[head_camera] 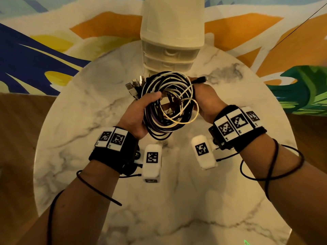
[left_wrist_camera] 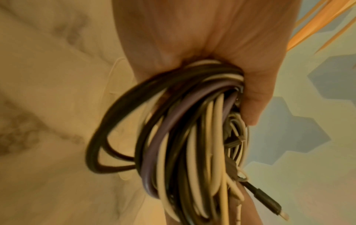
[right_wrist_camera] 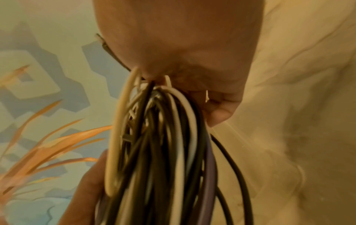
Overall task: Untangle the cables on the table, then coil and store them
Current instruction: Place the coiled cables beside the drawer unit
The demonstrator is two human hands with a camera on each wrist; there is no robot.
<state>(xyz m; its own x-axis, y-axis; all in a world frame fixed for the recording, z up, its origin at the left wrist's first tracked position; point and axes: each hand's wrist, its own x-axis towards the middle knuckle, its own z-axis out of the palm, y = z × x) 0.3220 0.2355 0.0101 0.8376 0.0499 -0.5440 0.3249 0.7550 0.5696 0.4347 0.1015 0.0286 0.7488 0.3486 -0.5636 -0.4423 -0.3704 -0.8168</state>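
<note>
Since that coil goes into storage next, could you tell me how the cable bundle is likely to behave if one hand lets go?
Held by left hand and right hand, the cable bundle probably sags: its loops look floppy. One thin white loop already strays, so it may spring apart. The plug ends could snag.

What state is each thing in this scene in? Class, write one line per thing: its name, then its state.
Cable bundle: coiled in mixed loops, lifted off the table, held by both hands.
Plugs: sticking out in a cluster at the coil's far left.
Left hand: grips the coil's left side.
Right hand: grips the coil's right side.
Drawer unit: upright on the table, visible drawers closed.
Table: bare marble under the hands.
</note>
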